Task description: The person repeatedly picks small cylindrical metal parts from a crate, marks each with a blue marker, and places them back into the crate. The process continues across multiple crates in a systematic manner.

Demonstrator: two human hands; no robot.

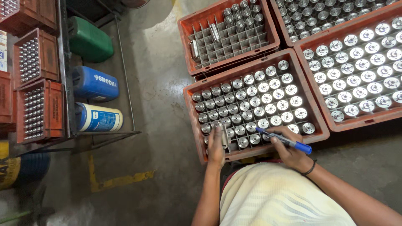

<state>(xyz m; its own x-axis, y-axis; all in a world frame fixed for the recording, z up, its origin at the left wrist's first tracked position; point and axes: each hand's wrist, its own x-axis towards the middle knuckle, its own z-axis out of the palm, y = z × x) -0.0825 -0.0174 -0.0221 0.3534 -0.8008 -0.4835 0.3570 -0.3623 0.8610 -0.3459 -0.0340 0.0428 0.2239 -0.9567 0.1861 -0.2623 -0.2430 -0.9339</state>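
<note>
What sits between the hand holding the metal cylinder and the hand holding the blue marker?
In the head view, rows of round metal parts in the orange crate lie between the left hand and right hand.

Left hand [216, 146] curled in a grip, right hand [289, 151] fingers pinched, both forearms outstretched.

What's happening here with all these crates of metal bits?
A person bends over an orange crate with a divider grid full of round metal parts. The left hand holds one metal cylinder at the crate's near edge, while the right hand holds a blue marker just above the parts. More filled crates sit alongside on the concrete floor.
</note>
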